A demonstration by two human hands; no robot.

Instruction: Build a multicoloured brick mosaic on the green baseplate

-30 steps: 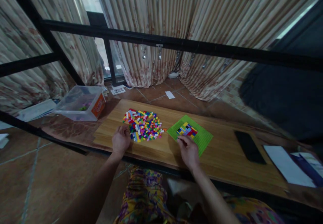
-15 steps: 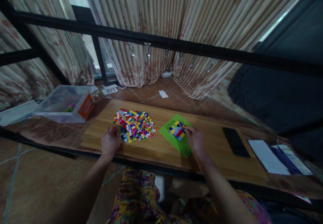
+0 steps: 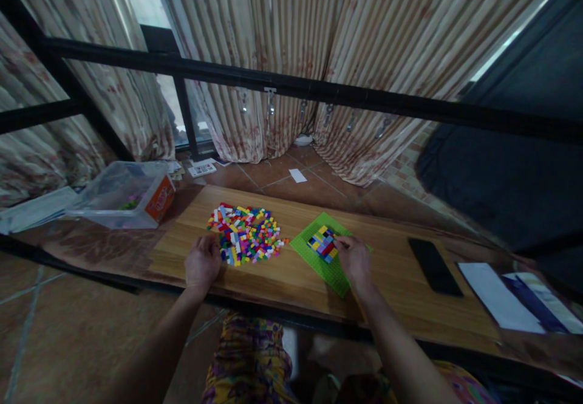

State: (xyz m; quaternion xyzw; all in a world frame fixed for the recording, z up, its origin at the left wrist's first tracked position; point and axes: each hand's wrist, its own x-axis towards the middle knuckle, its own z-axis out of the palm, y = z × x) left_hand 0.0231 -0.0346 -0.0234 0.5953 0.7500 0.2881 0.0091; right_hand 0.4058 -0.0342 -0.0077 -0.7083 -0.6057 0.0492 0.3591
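Observation:
A loose pile of small colourful toy bricks [image 3: 248,234] lies on the wooden board [image 3: 273,276]. Beside the pile's near left edge rests my left hand [image 3: 203,262], fingers curled in; whatever they may hold is hidden. To the right of the pile sits a green studded baseplate [image 3: 339,279], turned cornerwise. On it is a flat patch of joined bricks [image 3: 322,244] in yellow, blue, red and black. My right hand [image 3: 355,263] pinches at the right edge of this patch, thumb and finger together. What is between the fingertips is too small to make out.
At the left stands a clear plastic box [image 3: 122,200] with an orange label and a few pieces inside. A black phone [image 3: 435,265] lies right of the baseplate, with papers [image 3: 498,297] beyond it. A dark metal bar [image 3: 291,85] crosses before curtains [image 3: 291,27].
My view has tilted slightly, so everything sits a little lower in the picture. Both hands stay in nearly the same places over the board.

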